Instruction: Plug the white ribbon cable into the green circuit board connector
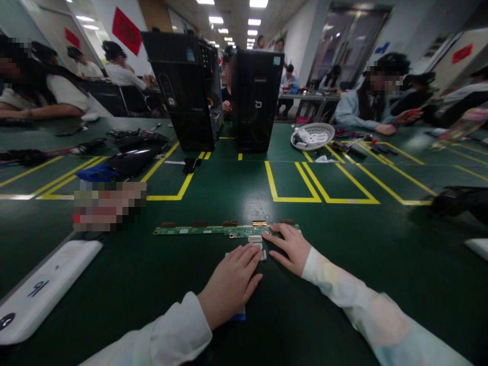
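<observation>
A long, narrow green circuit board (198, 231) lies across the green table, with several brown tabs along its far edge. My right hand (290, 246) rests on the board's right part, its fingers spread. My left hand (234, 279) lies palm down, fingers stretched forward, over a small pale connector piece (256, 246) just below the board's middle. Most of what lies beneath that hand is hidden; a blue edge (239, 316) shows below it.
Two black computer towers (253, 101) stand at the back. A white basket (312, 136) holds small parts at the back right. A white casing (49, 284) lies on the left, near a blue bundle (97, 173). Other people sit at surrounding tables.
</observation>
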A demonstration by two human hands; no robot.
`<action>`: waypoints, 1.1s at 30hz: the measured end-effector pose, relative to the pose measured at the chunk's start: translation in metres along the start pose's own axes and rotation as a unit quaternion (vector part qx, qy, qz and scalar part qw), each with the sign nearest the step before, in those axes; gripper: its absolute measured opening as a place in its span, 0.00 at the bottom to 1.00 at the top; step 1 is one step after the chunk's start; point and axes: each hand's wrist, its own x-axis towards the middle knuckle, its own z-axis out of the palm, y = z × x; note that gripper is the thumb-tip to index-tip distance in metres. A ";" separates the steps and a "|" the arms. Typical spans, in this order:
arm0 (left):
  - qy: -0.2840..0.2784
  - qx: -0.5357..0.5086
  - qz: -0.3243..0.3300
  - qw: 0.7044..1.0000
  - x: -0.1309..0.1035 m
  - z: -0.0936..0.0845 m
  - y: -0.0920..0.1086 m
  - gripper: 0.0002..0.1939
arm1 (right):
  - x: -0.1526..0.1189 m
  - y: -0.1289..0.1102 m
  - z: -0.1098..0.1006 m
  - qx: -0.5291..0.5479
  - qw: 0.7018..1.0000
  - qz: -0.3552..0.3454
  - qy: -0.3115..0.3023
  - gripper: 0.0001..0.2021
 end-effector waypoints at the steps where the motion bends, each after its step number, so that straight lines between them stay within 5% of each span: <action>1: -0.006 -0.002 -0.002 1.000 0.000 0.000 0.000 0.24 | 0.000 0.000 0.001 0.001 1.000 -0.003 0.002 0.21; 23: 0.014 -0.027 -0.008 0.999 0.006 0.000 -0.005 0.24 | -0.001 0.002 0.005 0.010 1.000 -0.010 0.007 0.22; 29: 0.060 -0.028 -0.011 0.998 0.003 -0.020 -0.013 0.23 | -0.001 0.006 0.010 0.002 1.000 -0.021 0.009 0.22; 33: 0.095 -0.038 -0.108 0.989 -0.021 -0.041 -0.024 0.23 | -0.001 0.008 0.012 -0.005 1.000 -0.023 0.007 0.22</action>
